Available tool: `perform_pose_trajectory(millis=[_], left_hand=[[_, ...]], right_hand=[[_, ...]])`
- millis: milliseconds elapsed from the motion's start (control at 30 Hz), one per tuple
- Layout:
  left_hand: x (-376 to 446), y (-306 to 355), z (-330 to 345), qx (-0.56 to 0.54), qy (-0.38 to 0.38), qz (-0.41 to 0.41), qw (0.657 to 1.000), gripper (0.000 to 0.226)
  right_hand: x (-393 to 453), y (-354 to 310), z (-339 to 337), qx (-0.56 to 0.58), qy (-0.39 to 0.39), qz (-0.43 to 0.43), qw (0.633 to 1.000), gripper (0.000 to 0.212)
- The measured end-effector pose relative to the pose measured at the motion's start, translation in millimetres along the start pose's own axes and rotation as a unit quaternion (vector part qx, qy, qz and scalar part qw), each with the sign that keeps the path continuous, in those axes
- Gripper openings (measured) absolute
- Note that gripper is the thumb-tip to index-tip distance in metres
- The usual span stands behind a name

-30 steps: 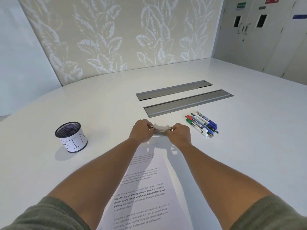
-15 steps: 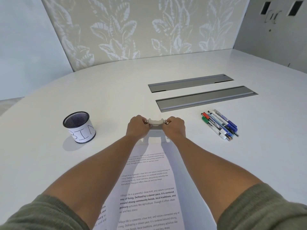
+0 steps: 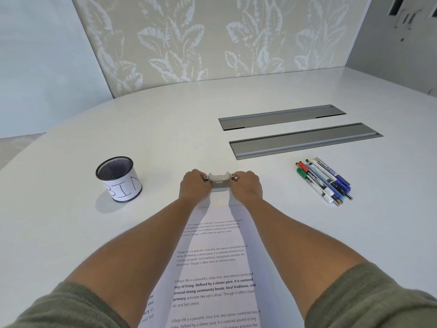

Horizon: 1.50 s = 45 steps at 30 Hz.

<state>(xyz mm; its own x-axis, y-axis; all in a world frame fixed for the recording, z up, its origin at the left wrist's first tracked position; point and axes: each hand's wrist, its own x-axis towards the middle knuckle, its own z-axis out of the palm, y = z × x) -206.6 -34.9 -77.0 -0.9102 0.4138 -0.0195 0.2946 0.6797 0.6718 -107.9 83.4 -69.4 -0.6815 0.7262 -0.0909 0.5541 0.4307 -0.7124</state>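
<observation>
Nearest us the printed sheets (image 3: 212, 268) run from six o'clock up to our hands, their top edge under the binder clip (image 3: 219, 178) at twelve. To do this well, we judge, we should squeeze both wire levers evenly and keep the stack square so the clip sits straight. Our left hand (image 3: 195, 185) pinches the lever at the clip's nine o'clock, our right hand (image 3: 247, 185) the one at three, so the clip lies between our fingertips, touching both. Farther off, a mesh cup (image 3: 119, 182) stands at ten o'clock, markers (image 3: 324, 181) at two
</observation>
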Motion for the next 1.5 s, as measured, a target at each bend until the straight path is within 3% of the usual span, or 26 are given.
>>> perform_pose_trajectory(millis=[167,267,367,433,500,667,867,1167,1400,1500], left_hand=[[-2,-2,-2,-0.010,-0.004,-0.011,1.000,0.016],[-3,-5,-6,-0.015,-0.019,-0.024,0.999,0.045],[-10,-10,-14,-0.007,-0.023,-0.026,0.999,0.053],[-15,-13,-21,0.013,-0.023,-0.022,0.999,0.051],[-22,-16,-28,0.025,-0.023,-0.019,0.999,0.050],[-39,-25,-43,0.082,-0.060,0.013,0.995,0.049],[-65,-30,-57,0.193,-0.114,0.001,0.975,0.075],[-97,-42,-73,0.222,-0.144,-0.010,0.964,0.107],[-111,-53,-90,0.189,-0.138,-0.010,0.972,0.108],[-116,-58,-96,0.207,-0.139,-0.009,0.968,0.114]], right_hand=[[0,1,0,-0.040,-0.003,-0.010,0.999,0.031],[-6,3,-4,-0.039,-0.009,-0.006,0.999,0.037],[-13,7,-11,-0.038,-0.018,0.005,0.999,0.007],[-16,10,-16,-0.068,-0.028,0.019,0.997,0.039],[-23,11,-22,-0.113,-0.035,0.024,0.993,0.053],[-43,9,-32,-0.175,-0.078,0.036,0.981,0.074],[-68,7,-39,-0.248,-0.148,-0.008,0.957,0.091],[-91,5,-35,-0.310,-0.187,-0.027,0.932,0.086],[-86,13,-33,-0.157,-0.138,-0.069,0.976,0.050],[-85,14,-34,-0.068,-0.135,-0.047,0.987,0.052]])
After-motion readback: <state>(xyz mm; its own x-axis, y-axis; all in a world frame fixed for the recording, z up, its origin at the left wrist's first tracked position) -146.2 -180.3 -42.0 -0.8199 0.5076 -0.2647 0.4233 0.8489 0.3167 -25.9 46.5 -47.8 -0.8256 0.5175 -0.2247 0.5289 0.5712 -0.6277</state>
